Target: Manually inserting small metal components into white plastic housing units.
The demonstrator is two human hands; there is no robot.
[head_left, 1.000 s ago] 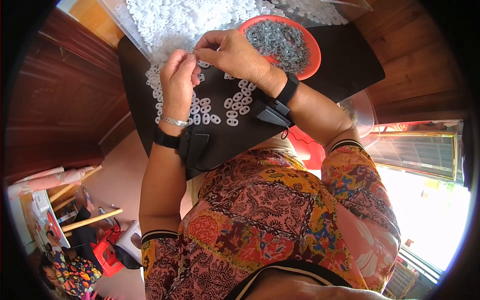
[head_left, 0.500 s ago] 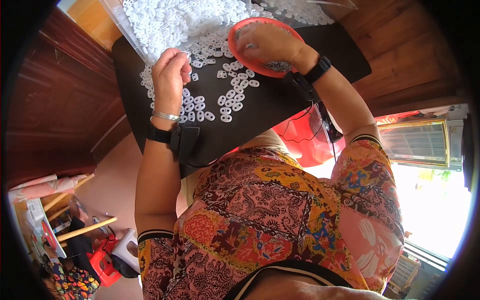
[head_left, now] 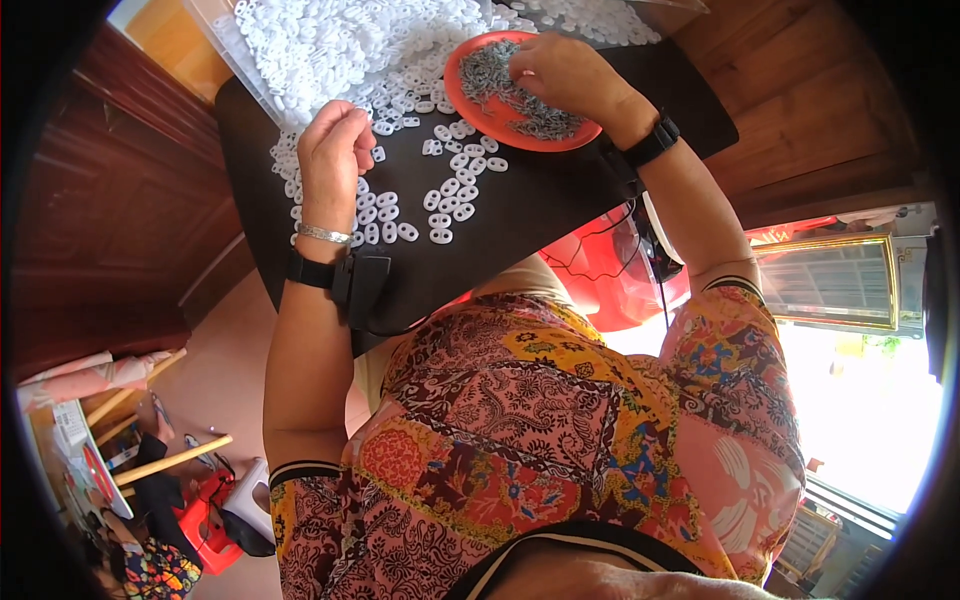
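My left hand [head_left: 336, 150] is raised over the left part of the dark table, fingers curled and thumb pressed to the forefinger. At its fingertips a bit of a small white plastic piece shows, mostly hidden by the fingers. On the right, my right hand [head_left: 572, 78] is over the red plate [head_left: 497, 122], fingers bent down at the small grey screws [head_left: 486, 72] heaped in it. Whatever its fingertips hold is hidden. Between the hands lie loose white oval two-hole pieces [head_left: 465, 178], and more of them [head_left: 385, 214] sit beside my left wrist.
A clear bin [head_left: 262, 88] heaped with white pieces [head_left: 330, 50] stands at the far left of the black tabletop [head_left: 500, 215]. More white pieces [head_left: 590, 20] lie at the far edge. Red plastic [head_left: 600, 270] and a dark cable are below the table's right side.
My right hand has shifted right across the plate, uncovering more of the screws. My left hand stays closed in nearly the same place. The whole view has shifted slightly.
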